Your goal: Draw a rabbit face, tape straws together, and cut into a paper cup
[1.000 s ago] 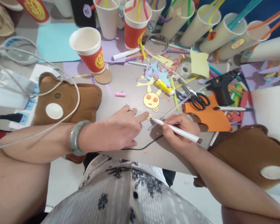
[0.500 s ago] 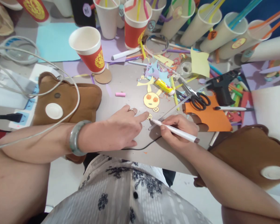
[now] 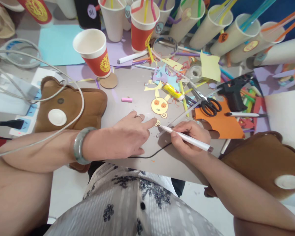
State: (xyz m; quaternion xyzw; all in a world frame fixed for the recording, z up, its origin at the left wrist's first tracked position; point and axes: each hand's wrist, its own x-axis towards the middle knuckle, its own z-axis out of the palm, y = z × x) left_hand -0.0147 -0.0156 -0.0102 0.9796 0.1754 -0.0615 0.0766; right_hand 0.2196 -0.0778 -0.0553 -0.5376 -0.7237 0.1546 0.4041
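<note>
My right hand [image 3: 190, 137] grips a white marker [image 3: 191, 140] with a dark end, its tip at a small yellow paper piece [image 3: 157, 123] on the grey table. Dark lines are drawn on that piece. My left hand [image 3: 124, 136] lies over the table with fingers apart, and the outstretched index finger touches the piece's left edge. Just beyond is a yellow paper rabbit head [image 3: 159, 105] with orange eyes and long ears. A small yellow disc with a heart [image 3: 164, 115] sits at its lower edge. A yellow glue stick [image 3: 173, 91] lies beside one ear.
Black-handled scissors [image 3: 210, 104], a black glue gun [image 3: 236, 91] and orange paper [image 3: 217, 123] lie to the right. A red-and-white paper cup [image 3: 93, 54] stands behind my left hand. Brown plush cushions [image 3: 90, 103] flank the workspace. A white cable [image 3: 82, 98] loops over the left side.
The marker and my right hand have shifted very slightly right. My left hand stays in place on the paper piece.
</note>
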